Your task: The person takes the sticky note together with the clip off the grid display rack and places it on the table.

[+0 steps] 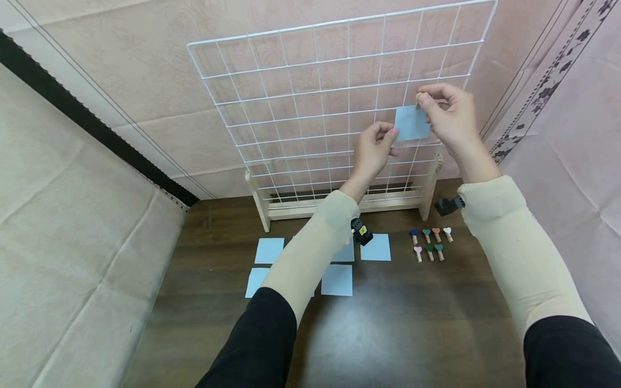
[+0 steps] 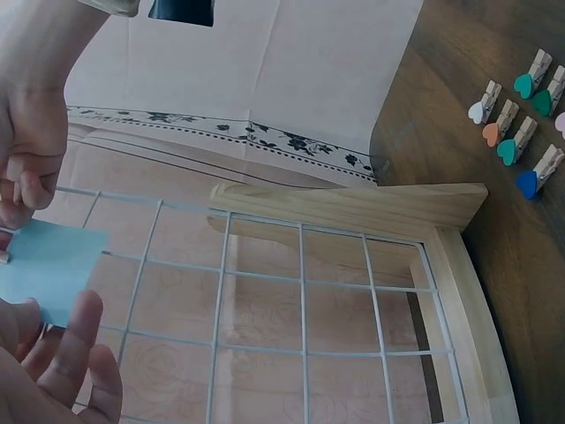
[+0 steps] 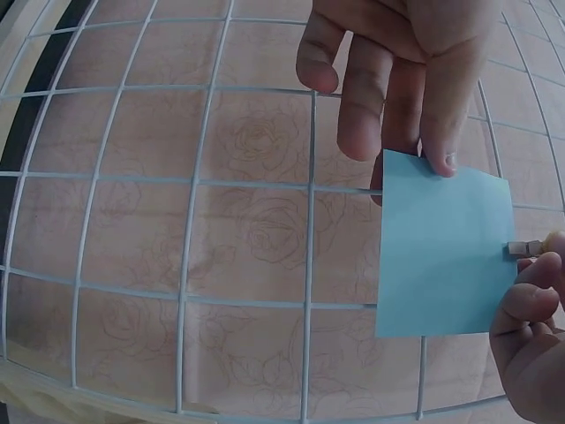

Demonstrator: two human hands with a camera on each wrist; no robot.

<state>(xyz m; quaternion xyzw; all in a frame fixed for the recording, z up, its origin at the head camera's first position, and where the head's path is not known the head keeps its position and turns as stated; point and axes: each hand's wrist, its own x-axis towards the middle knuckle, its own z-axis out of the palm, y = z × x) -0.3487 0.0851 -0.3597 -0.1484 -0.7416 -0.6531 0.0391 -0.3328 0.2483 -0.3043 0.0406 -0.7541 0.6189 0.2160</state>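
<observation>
A square of light blue paper (image 1: 412, 124) is held up at the right part of a white wire grid (image 1: 339, 22). My left hand (image 1: 372, 148) pinches its lower left corner between thumb and fingers. At the top edge, my right hand (image 1: 451, 113) pinches a small wooden clothespin (image 3: 523, 248) with a yellowish decoration. The right wrist view shows the clothespin's tip right at the paper's edge, with the paper in front of the wires. Thumb and fingers hide most of the pin.
The grid stands in a pale wooden base (image 1: 393, 203) on a dark wooden table (image 1: 388, 334). Several blue squares (image 1: 337, 280) lie in two rows, partly behind the left arm. Several clothespins with coloured hearts (image 1: 429, 249) lie to the right. Fabric (image 1: 82, 258) surrounds the table.
</observation>
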